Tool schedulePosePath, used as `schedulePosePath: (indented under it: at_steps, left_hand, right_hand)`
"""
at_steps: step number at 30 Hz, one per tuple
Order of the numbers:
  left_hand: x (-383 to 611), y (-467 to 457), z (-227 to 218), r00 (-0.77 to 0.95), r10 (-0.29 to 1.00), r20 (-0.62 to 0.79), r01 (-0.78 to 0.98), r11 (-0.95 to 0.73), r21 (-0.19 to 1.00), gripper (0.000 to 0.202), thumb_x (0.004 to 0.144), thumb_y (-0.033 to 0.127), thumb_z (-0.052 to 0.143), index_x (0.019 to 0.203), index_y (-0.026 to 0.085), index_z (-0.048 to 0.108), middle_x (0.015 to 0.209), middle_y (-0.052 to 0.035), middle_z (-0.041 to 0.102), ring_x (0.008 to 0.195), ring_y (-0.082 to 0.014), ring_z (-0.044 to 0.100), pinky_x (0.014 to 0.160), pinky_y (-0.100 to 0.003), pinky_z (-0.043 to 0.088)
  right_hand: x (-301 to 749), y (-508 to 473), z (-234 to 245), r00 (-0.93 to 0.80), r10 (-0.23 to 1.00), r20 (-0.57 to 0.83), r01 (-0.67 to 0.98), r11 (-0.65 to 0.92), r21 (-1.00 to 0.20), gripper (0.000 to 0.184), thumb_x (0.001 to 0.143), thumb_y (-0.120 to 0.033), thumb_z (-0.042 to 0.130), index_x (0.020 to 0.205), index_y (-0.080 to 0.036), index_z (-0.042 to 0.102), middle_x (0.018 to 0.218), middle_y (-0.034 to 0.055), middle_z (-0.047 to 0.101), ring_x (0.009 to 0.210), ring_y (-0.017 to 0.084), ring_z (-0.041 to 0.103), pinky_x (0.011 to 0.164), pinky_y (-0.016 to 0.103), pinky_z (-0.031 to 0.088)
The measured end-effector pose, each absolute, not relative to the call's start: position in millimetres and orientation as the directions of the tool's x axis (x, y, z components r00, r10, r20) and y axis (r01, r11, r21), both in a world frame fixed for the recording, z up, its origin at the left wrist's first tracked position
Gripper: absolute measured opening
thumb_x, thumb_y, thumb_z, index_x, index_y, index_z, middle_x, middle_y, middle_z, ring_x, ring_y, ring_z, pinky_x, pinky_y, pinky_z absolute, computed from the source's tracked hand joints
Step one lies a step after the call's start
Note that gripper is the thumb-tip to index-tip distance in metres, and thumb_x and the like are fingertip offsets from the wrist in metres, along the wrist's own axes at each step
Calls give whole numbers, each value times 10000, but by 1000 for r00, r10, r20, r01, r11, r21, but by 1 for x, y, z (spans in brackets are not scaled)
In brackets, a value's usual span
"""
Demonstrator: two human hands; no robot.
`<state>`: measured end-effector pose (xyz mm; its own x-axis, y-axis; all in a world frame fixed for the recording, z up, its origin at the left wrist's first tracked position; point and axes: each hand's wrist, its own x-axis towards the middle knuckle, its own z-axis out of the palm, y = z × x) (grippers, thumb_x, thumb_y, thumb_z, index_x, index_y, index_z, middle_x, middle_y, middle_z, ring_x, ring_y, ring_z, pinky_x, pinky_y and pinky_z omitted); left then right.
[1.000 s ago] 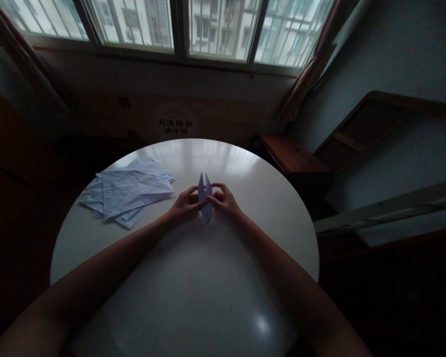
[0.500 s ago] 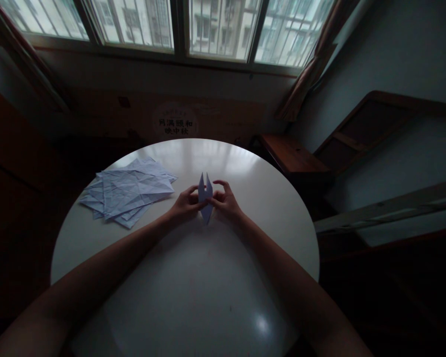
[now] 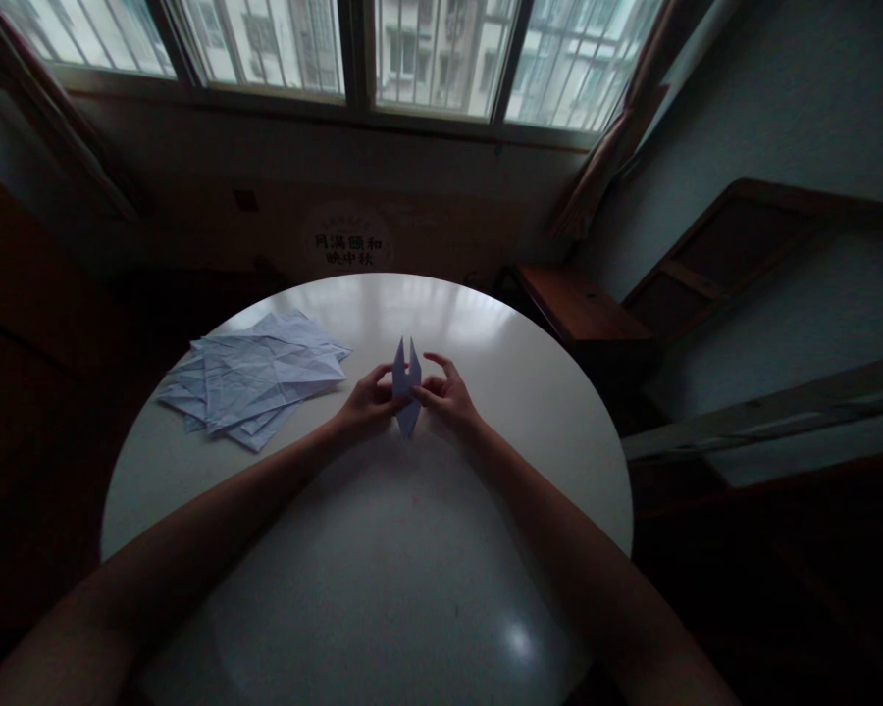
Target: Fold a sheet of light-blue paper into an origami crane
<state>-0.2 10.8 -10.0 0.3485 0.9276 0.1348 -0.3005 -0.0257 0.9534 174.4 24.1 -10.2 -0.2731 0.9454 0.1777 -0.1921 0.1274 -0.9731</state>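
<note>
Left hand (image 3: 369, 400) and right hand (image 3: 452, 400) pinch one folded paper (image 3: 407, 384) between them, its two points up, over one table (image 3: 383, 559). One pile of sheets (image 3: 265, 378), too overlapped to count, lies at left; four windowpanes (image 3: 441, 59) stand beyond.

Just beyond the round white worktop (image 3: 383, 569) stands a brown panel (image 3: 448, 218) printed with dark Chinese characters, with a barred window (image 3: 441, 64) farther back. Off the worktop's far right side are a reddish wooden bench (image 3: 581, 306) and a gathered curtain (image 3: 616, 147); right of the worktop, a brown wooden frame (image 3: 694, 278) and a pale wall (image 3: 802, 108).
</note>
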Motion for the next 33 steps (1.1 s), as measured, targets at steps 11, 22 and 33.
schedulePosePath:
  at_steps: [11, 22, 33]
  left_hand:
    - [-2, 11, -13, 371, 912, 175, -340, -42, 940, 674, 680, 300, 858, 1236, 162, 503, 883, -79, 763, 757, -188, 724, 692, -250, 545]
    - [-2, 9, -10, 367, 918, 152, -306, -35, 951, 659, 670, 306, 860, 1221, 160, 527, 895, -87, 761, 743, -178, 712, 642, -220, 529]
    - [0, 9, -10, 392, 904, 168, -315, -40, 948, 575, 650, 285, 870, 1130, 144, 586, 934, -93, 758, 791, -175, 707, 723, -245, 533]
  right_hand:
    - [176, 22, -5, -296, 946, 129, 69, 156, -985, 527, 628, -660, 754, 624, -161, 585, 551, -24, 544, 538, 96, 470, 526, 242, 347]
    - [175, 21, -8, -337, 929, 151, 67, 183, -981, 516, 606, -639, 776, 640, -154, 601, 575, -31, 545, 551, 99, 469, 537, 238, 355]
    - [173, 20, -7, -388, 891, 236, -12, 251, -968, 490, 636, -608, 778, 776, -143, 715, 688, 25, 677, 678, 168, 598, 672, 301, 487]
